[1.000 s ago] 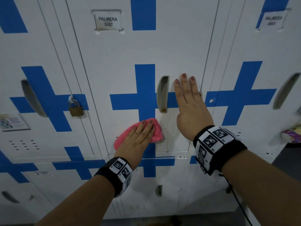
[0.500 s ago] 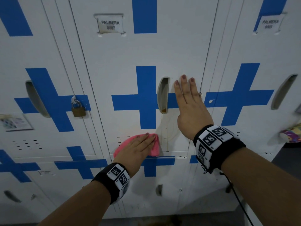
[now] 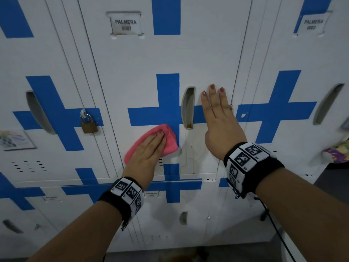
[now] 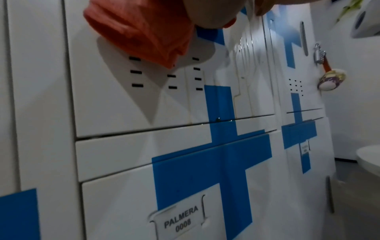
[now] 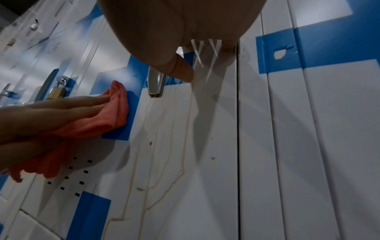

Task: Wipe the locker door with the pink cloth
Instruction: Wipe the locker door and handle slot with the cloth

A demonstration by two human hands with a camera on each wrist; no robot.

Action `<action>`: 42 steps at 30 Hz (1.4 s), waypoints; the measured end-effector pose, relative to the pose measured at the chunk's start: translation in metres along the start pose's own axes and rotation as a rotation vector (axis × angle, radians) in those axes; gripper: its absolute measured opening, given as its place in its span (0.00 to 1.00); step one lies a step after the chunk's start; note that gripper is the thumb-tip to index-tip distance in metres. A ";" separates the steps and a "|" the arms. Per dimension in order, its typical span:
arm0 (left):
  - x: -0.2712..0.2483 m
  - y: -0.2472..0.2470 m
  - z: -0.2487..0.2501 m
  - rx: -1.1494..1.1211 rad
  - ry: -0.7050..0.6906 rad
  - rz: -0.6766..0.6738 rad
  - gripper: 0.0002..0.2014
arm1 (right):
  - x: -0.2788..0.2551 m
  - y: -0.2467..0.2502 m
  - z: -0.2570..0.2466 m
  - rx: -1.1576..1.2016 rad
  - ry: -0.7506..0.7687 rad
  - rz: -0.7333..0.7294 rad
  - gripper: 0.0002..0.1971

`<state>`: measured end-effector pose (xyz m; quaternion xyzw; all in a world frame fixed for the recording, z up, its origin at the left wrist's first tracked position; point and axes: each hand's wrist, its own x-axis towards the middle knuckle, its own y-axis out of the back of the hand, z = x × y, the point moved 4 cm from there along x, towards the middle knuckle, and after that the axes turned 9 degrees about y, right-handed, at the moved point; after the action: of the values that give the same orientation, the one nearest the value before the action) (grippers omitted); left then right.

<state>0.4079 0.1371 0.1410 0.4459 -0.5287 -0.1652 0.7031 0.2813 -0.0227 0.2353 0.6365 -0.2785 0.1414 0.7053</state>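
A bank of white metal lockers painted with blue crosses fills the wall, the central white locker door (image 3: 143,76) running from a label plate at the top to a seam just below a grid of small vent slots (image 4: 164,76). Pale brownish drip marks (image 5: 164,162) trail down the door's lower right part, beneath a grey recessed handle (image 3: 187,107). The right hand (image 3: 220,125) lies flat on the door between that handle and the door's right edge, fingers straight and together, grasping nothing. The left hand (image 3: 146,155) presses the crumpled pink cloth (image 3: 170,138) flat against the door with straight fingers, the cloth lying on the lower arm of the blue cross, just left of the handle and above the vent slots. White door surface lies open above the cross and to the cloth's left. Both wrists wear black bands with black-and-white square markers (image 3: 245,159). A brass padlock (image 3: 89,123) hangs on the locker to the left. The label plate (image 3: 125,24) reads "PALMERA 0007"; the door below carries "PALMERA 0008" (image 4: 180,217); the plate on the right-hand locker (image 3: 311,24) reads "PALMERA", its number blurred.
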 end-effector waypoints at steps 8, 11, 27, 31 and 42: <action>-0.016 -0.026 -0.008 0.167 -0.066 -0.119 0.57 | 0.001 -0.003 0.000 -0.009 -0.003 0.019 0.45; -0.022 -0.035 -0.009 0.182 -0.107 -0.191 0.62 | 0.001 -0.003 0.000 -0.014 -0.003 0.017 0.45; -0.052 -0.048 -0.008 0.236 -0.247 -0.317 0.59 | 0.000 -0.002 0.000 -0.030 0.008 0.020 0.45; -0.051 -0.043 -0.011 0.069 -0.159 -0.212 0.58 | 0.000 -0.002 0.000 -0.030 0.010 0.018 0.45; -0.065 -0.015 0.001 -0.457 0.679 0.263 0.44 | 0.000 -0.003 0.002 -0.013 0.016 0.015 0.45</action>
<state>0.3859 0.1740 0.0903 0.2368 -0.2694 -0.0309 0.9330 0.2820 -0.0248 0.2330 0.6287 -0.2786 0.1502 0.7103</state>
